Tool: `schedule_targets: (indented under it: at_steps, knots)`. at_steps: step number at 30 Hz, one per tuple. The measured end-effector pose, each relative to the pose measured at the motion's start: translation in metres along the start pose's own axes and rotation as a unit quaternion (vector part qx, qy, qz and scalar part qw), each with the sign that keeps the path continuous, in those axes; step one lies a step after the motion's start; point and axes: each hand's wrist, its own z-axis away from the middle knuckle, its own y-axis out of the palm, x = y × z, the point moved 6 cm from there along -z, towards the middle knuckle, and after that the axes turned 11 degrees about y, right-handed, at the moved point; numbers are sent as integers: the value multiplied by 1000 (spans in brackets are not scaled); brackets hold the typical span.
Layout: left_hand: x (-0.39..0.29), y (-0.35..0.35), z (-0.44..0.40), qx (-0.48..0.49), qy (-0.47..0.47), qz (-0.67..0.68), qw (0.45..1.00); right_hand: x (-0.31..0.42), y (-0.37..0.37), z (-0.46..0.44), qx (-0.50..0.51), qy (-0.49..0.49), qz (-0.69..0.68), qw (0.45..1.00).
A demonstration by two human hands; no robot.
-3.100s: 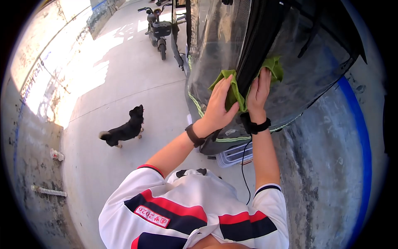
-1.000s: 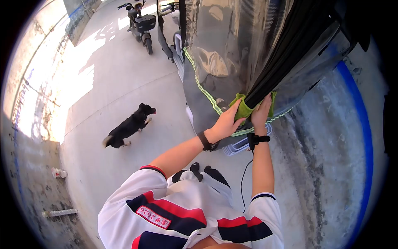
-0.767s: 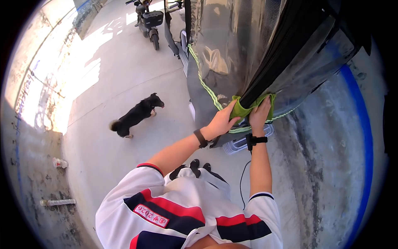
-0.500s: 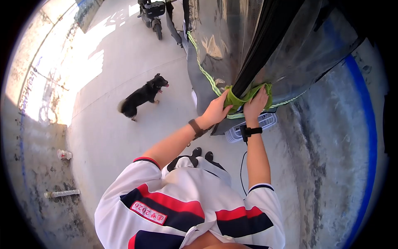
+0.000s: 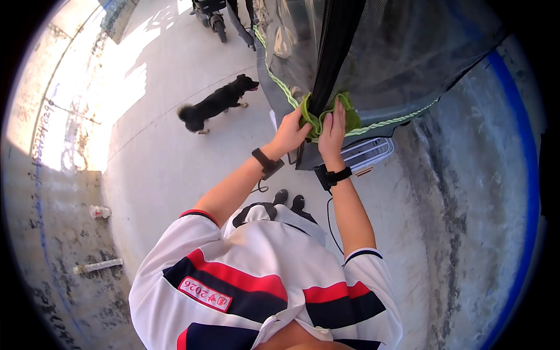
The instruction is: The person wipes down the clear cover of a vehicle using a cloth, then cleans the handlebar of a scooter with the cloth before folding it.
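A green cloth [image 5: 352, 116] is wrapped around the lower part of a black zipper strip [image 5: 334, 49] on a clear plastic cover [image 5: 402, 64]. My left hand [image 5: 289, 133] grips the cloth from the left side, thumb toward the strip. On the right, my right hand [image 5: 331, 135] presses the cloth against the strip with its fingers stretched upward and close together. Part of the cloth is hidden between the palms. Green-and-white braided trim [image 5: 385, 123] edges the cover just beside the hands. Both wrists wear dark bands.
A black dog [image 5: 219, 104] stands on the concrete floor [image 5: 157, 160] to the left. Behind it is a parked scooter [image 5: 211, 14]. A white rack [image 5: 367, 153] sticks out below the cover. Pipes [image 5: 98, 266] protrude from the left wall, and a blue-striped wall [image 5: 519, 192] borders the right.
Both hands have shifted left and up in the view, along with the cloth, and are closer together around the strip. The dog has walked forward to the right.
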Motion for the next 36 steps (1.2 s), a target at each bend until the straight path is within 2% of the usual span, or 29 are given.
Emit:
schedule_targets:
  at_steps: [4, 10, 14, 20, 28, 32, 36]
  knots:
    - [-24, -9, -16, -33, 48, 15, 998, 21, -1, 0, 18, -37, -45, 998]
    - [-77, -22, -45, -85, 169, 33, 981, 54, -13, -12, 30, -120, -105, 987]
    - [-79, -25, -52, -103, 156, 22, 982, 70, -23, -18, 41, -193, -114, 974]
    - [-66, -32, -58, -135, 165, -24, 977, 42, -9, -15, 49, -68, -110, 990]
    - [-35, -27, -44, -111, 130, -12, 985, 18, -7, -6, 26, -21, -94, 995]
    - [-18, -24, -30, -69, 72, -27, 995, 10, -9, 3, 22, 5, -60, 998]
    - [-5, -19, -22, -54, 69, -26, 996, 6, -12, 13, 4, -54, 47, 997]
